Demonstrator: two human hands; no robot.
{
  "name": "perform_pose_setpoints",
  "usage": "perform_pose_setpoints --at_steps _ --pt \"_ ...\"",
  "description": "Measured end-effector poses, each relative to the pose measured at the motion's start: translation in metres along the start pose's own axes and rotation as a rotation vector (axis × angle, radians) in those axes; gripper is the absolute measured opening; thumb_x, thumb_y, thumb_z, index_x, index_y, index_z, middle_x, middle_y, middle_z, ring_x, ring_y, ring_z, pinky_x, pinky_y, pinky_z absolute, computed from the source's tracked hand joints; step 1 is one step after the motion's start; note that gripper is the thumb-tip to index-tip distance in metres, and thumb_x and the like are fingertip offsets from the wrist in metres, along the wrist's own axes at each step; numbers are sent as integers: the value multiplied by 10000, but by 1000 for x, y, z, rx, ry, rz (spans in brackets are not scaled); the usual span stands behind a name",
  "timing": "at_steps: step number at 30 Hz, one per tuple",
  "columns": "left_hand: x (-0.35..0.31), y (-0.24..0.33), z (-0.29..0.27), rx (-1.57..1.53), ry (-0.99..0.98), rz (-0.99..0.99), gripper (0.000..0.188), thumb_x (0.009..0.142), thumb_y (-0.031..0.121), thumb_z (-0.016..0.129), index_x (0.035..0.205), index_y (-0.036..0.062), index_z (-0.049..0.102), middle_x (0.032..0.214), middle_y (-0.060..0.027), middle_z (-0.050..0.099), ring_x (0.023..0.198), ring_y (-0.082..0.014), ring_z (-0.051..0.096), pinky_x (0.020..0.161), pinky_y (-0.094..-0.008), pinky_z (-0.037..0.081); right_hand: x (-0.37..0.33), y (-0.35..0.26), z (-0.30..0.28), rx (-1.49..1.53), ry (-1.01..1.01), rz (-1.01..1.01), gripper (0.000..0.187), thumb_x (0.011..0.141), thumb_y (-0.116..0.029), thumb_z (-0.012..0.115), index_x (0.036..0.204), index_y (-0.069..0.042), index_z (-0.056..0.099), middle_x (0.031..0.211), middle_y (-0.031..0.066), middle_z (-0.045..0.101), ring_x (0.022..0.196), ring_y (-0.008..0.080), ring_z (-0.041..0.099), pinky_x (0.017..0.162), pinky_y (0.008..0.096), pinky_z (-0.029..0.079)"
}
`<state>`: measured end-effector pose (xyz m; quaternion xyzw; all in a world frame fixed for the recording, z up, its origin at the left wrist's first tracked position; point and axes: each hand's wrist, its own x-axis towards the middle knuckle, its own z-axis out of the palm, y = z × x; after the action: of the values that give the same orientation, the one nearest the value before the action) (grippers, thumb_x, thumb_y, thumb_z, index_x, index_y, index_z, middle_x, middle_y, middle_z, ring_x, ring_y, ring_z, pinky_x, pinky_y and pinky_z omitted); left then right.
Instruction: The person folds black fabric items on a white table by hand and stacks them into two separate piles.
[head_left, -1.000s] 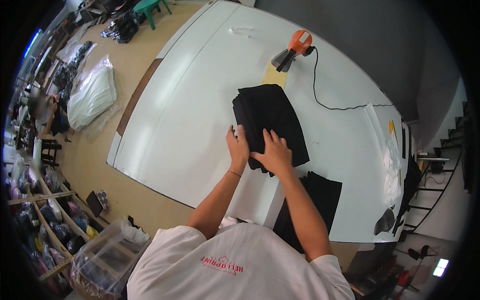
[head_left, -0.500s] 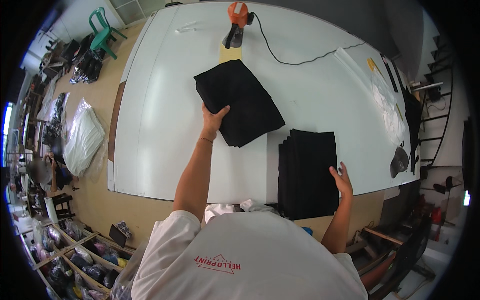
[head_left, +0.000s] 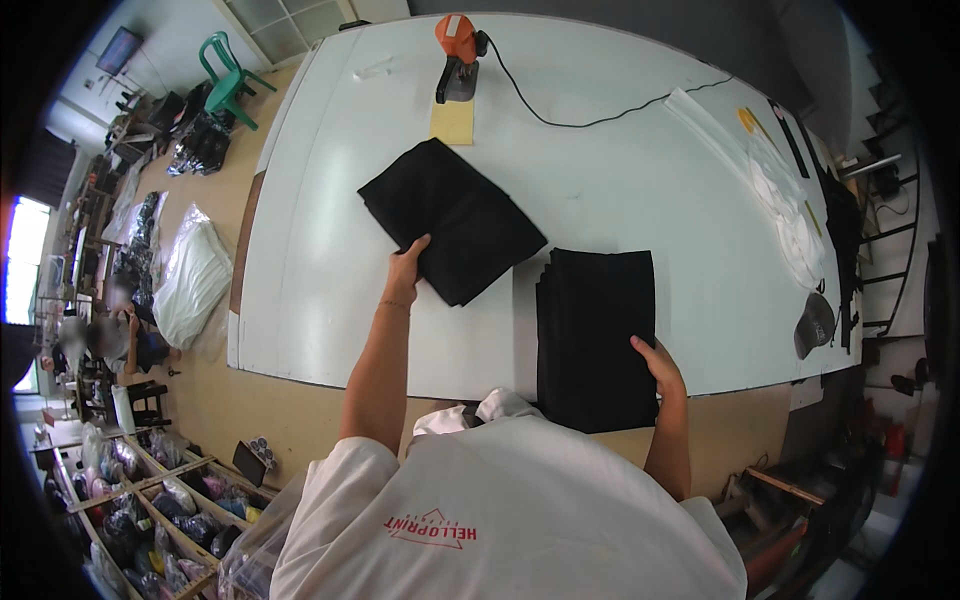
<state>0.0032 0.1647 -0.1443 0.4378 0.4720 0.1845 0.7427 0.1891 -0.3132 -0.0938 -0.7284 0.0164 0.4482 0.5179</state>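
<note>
A folded black cloth bundle (head_left: pixel 455 215) lies tilted on the white table, in front of the orange-and-grey corded power tool (head_left: pixel 458 60). My left hand (head_left: pixel 405 265) grips its near left edge, thumb on top and fingers hidden beneath. To the right, a thicker stack of folded black cloth (head_left: pixel 597 335) sits at the table's front edge, its near end overhanging. My right hand (head_left: pixel 660 367) holds the right side of that stack, thumb on its top face; the other fingers are mostly hidden by the side.
A yellow pad (head_left: pixel 452 122) lies under the tool, whose black cord (head_left: pixel 570 125) runs right. Clear plastic (head_left: pixel 785 215) and a grey cap (head_left: pixel 814 325) lie on the table's right. Left on the floor are a green chair (head_left: pixel 228 85) and a white wrapped bundle (head_left: pixel 192 285); people sit beyond.
My right hand has come in from beside the right stack and closed on its edge. The left hand keeps its hold on the tilted bundle. The whole view has shifted slightly.
</note>
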Motion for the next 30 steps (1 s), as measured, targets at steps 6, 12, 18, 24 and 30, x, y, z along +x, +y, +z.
perform_pose_setpoints --at_steps 6,12,18,24,30 --pt "-47 -11 -93 -88 24 52 897 809 280 797 1424 -93 262 1295 -236 534 1156 -300 590 984 -380 503 -23 -41 62 -779 559 -568 947 802 -462 755 1500 -10 303 1511 288 344 1409 451 322 1151 538 271" --pt "-94 16 -133 287 339 152 958 840 227 754 1522 -31 132 1466 -316 363 1332 -395 445 1069 -465 432 -10 -44 137 -1258 378 -528 965 754 -449 761 1529 -100 303 1596 236 195 1480 448 152 1102 742 121" --pt "-111 27 -49 1427 631 521 625 970 336 537 1529 131 349 1585 -190 290 1471 -427 208 1197 -545 138 32 -68 122 -1261 458 -518 1008 739 -418 763 1554 -109 256 1621 206 156 1493 434 131 1102 745 104" --pt "-104 19 -37 1489 543 397 629 987 397 445 1541 123 327 1622 -180 203 1508 -406 84 1211 -534 24 63 -87 110 -1300 604 -368 988 790 -379 741 1561 -77 203 1613 229 157 1494 429 131 1132 707 114" --pt "-105 25 -35 1527 509 384 622 951 317 515 1498 59 367 1588 -208 251 1496 -405 121 1211 -521 15 61 -79 134 -1379 641 -363 948 801 -360 709 1540 -15 226 1604 248 169 1494 425 139 1162 662 99"
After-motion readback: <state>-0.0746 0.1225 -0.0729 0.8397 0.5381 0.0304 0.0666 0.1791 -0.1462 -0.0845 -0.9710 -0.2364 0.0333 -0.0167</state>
